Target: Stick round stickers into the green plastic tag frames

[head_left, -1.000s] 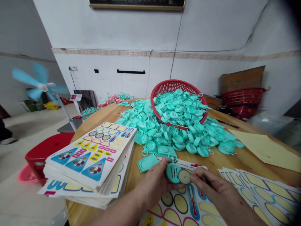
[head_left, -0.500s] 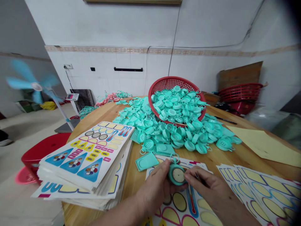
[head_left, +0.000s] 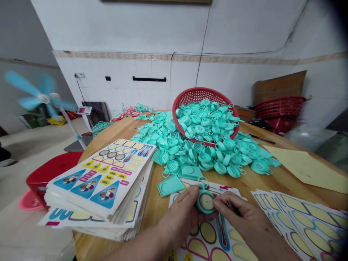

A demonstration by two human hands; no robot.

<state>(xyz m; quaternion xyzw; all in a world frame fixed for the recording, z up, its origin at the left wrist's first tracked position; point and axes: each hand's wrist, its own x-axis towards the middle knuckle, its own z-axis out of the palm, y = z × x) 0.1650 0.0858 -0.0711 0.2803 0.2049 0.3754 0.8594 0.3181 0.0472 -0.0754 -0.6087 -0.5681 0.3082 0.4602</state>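
My left hand [head_left: 185, 210] is closed around a teal plastic toy pocket watch [head_left: 203, 212], holding it face up with its ring toward the pile. A round cream dial sticker [head_left: 206, 201] with a dark rim lies in the watch's face. My right hand [head_left: 235, 210] is closed, thumb and fingertip pinched at the sticker's right edge. Something thin and dark shows between its fingers, too small to name. Below both hands lies a sticker sheet [head_left: 225, 244] with several shapes peeled off. A flat teal plate [head_left: 170, 185] rests just beyond my left hand.
A tipped red basket [head_left: 178, 105] spills teal watch cases [head_left: 203, 157] over the wooden table [head_left: 92, 246]. Stacked sticker sheets [head_left: 108, 181] stand at left, fanned used sheets [head_left: 304, 221] and yellowish paper [head_left: 310, 165] at right. A red stool [head_left: 54, 170] and a fan [head_left: 43, 98] stand left.
The dial sticker's dark rim now shows more fully inside the watch face. Both hands keep nearly the same place and grip; the view has shifted slightly.
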